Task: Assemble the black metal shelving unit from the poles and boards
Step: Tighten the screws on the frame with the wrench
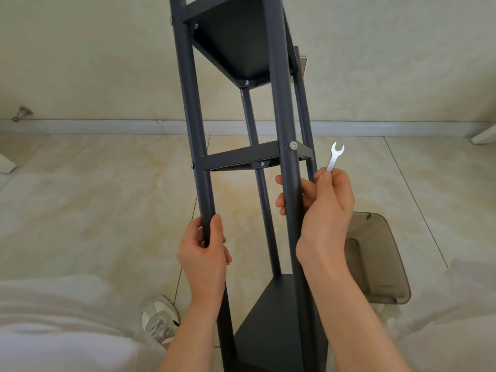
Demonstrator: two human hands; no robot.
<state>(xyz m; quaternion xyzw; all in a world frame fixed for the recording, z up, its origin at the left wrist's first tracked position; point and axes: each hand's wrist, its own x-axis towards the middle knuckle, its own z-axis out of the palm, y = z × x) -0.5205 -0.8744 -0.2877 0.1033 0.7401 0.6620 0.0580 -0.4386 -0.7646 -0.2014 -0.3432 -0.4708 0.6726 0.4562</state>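
Observation:
The black metal shelving unit (241, 157) stands tilted in front of me, its poles running from bottom centre to top centre. Three boards are bolted between the poles: a top board (241, 41), a middle board (241, 158) and a bottom board (271, 326). My left hand (204, 251) grips the near left pole (197, 146) below the middle board. My right hand (322, 210) wraps its fingers round the near right pole (281, 103) and pinches a small silver wrench (334, 157) between thumb and forefinger, its jaw pointing up. A silver bolt head (293, 145) shows on the right pole at the middle board.
The floor is beige tile, with a white baseboard (107, 126) along the wall. A translucent brown plastic tray (375, 259) lies on the floor to the right of the unit. My white shoe (159, 318) is at bottom left. A metal door stop (22, 113) sits on the left wall.

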